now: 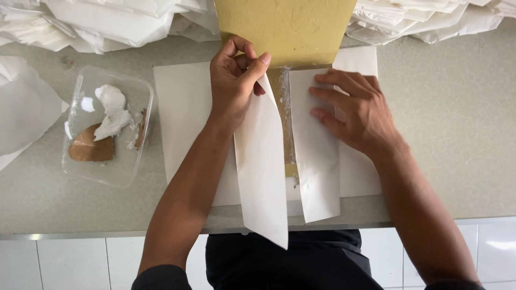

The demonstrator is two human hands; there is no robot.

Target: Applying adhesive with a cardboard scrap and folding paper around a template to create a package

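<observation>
Overhead, largest first: grey stone counter (446, 134), heaps of folded white paper (107, 21) along its far edge. A flat white backing sheet (183, 118) lies in front of me. On it sits the piece I am working, a white paper sheet (317, 161) being folded around a mustard-yellow board (285, 27); its long axis runs from me toward the far edge, the board sticking out beyond it. Both side flaps are white and crisp, with a narrow gap between showing a smeared, paste-streaked strip. My left hand (234, 80) pinches the left flap's top corner, lifting it. My right hand (355, 110) lies flat, fingers spread, pressing the right flap down. To the left, a clear plastic tub (137, 156) holds white paste and a brown cardboard scrap.
</observation>
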